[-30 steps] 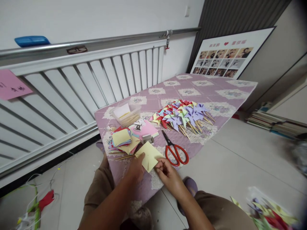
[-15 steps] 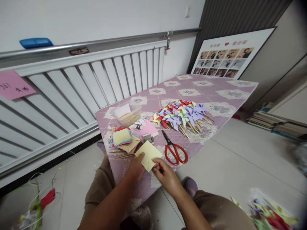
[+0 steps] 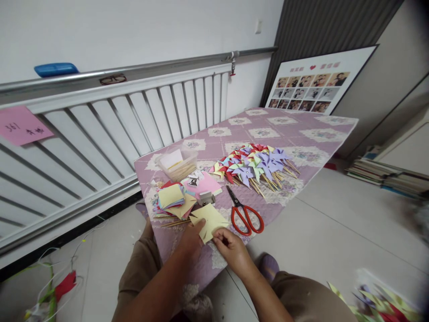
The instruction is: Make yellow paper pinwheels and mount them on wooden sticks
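Note:
A pale yellow paper square (image 3: pixel 212 219) with slits cut in from its corners is held between both my hands over the near end of the table. My left hand (image 3: pixel 192 238) grips its left side, thumb on top. At its lower right edge, my right hand (image 3: pixel 232 249) pinches the paper between thumb and fingers. Red-handled scissors (image 3: pixel 246 218) lie just right of the paper, blades pointing away. To the left sits a stack of coloured paper squares (image 3: pixel 170 197), yellow on top. A small grey open box (image 3: pixel 206 198) stands right behind the held paper.
Finished paper pinwheels (image 3: pixel 259 163) on sticks are heaped mid-table. A clear plastic box (image 3: pixel 181 167) of sticks stands at the back left, near pink paper (image 3: pixel 209 182). The patterned tablecloth (image 3: pixel 264 133) reaches along the radiator (image 3: pixel 161 109). More pinwheels (image 3: pixel 382 304) lie on the floor, lower right.
The yellow square has turned in my hands, so its slits now point different ways. My right fingers have shifted slightly along its edge. The camera view has tilted a little.

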`<state>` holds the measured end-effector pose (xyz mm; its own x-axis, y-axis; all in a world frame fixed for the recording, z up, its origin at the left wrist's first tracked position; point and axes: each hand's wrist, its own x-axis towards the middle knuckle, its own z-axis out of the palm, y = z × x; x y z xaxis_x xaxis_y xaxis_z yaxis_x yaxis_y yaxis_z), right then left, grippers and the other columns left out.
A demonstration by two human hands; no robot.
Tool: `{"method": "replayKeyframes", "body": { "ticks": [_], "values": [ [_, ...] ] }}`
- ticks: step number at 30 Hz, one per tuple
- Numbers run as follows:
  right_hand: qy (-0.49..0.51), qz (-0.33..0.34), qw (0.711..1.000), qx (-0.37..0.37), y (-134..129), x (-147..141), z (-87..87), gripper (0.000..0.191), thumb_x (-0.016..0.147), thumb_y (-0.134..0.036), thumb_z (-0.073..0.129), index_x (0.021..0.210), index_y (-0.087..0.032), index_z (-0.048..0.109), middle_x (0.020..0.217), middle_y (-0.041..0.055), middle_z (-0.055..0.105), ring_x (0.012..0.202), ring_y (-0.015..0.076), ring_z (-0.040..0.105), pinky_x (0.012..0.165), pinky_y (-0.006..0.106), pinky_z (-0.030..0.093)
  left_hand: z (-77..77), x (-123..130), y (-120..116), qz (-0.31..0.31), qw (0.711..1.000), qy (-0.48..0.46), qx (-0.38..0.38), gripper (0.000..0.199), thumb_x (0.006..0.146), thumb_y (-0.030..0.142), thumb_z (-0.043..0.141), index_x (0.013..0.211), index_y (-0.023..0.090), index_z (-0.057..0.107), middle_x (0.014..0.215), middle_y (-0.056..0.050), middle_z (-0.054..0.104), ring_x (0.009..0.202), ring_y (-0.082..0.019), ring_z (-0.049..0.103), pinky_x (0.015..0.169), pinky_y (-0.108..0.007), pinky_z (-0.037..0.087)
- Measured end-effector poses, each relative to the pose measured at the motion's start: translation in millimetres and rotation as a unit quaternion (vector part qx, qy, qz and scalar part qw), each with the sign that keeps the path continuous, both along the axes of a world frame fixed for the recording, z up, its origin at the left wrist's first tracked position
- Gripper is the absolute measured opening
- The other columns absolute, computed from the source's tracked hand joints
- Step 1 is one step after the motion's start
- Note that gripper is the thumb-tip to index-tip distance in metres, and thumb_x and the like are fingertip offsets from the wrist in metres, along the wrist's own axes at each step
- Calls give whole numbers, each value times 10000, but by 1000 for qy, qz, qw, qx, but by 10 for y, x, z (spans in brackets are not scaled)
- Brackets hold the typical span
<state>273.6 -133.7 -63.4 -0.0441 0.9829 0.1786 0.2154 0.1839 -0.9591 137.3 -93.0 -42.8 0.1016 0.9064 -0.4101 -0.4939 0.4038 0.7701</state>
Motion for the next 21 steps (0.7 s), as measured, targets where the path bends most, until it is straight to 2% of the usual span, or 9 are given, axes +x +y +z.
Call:
{"method": "replayKeyframes", "body": {
  "ticks": [5, 8, 10, 13, 16, 21],
  "values": [
    [24, 23, 999, -17, 4, 7, -30, 48, 842, -254, 550, 836, -223, 587, 682, -39, 472, 628, 139, 460, 583, 242, 382, -20, -12, -3, 23, 999, -26, -9, 356, 620, 288, 818, 921, 188, 657, 873, -63, 749, 883, -250, 708, 816, -349, 553],
    [12, 15, 1000, -9, 3, -8, -63, 185, 827, -235, 540, 998, -214, 608, 680, -45, 466, 620, 143, 468, 588, 248, 390, -27, -6, -3, 33, 999, -36, -2, 445, 572, 292, 844, 960, 174, 662, 889, -48, 753, 838, -228, 709, 775, -322, 551],
    [-14, 2, 1000, 6, 4, -21, -79, 228, 826, -226, 530, 1036, -205, 616, 685, -37, 486, 630, 151, 486, 601, 258, 398, -21, 0, -6, 33, 999, -42, 2, 486, 552, 293, 857, 980, 170, 662, 904, -47, 754, 811, -217, 707, 738, -306, 545],
    [-36, -18, 999, 15, 13, -29, -71, 164, 838, -239, 533, 962, -203, 633, 685, -23, 517, 640, 160, 505, 614, 269, 400, 7, 4, -18, 29, 998, -46, 8, 515, 541, 300, 867, 988, 159, 654, 899, -51, 748, 765, -206, 695, 681, -299, 530],
    [-17, -17, 1000, 1, 25, -26, -31, 105, 855, -282, 557, 878, -209, 629, 688, -12, 554, 644, 164, 522, 617, 273, 402, 45, 4, -29, 21, 999, -41, 9, 513, 539, 296, 868, 981, 149, 652, 894, -55, 736, 726, -193, 677, 628, -289, 508],
    [23, -9, 999, -23, 43, -25, 30, 198, 883, -369, 557, 793, -208, 630, 694, 2, 585, 649, 168, 525, 612, 275, 400, 48, 4, -25, 12, 1000, -14, 13, 469, 516, 313, 869, 908, 159, 663, 779, -20, 709, 624, -148, 618, 557, -254, 466]
  ]
}}
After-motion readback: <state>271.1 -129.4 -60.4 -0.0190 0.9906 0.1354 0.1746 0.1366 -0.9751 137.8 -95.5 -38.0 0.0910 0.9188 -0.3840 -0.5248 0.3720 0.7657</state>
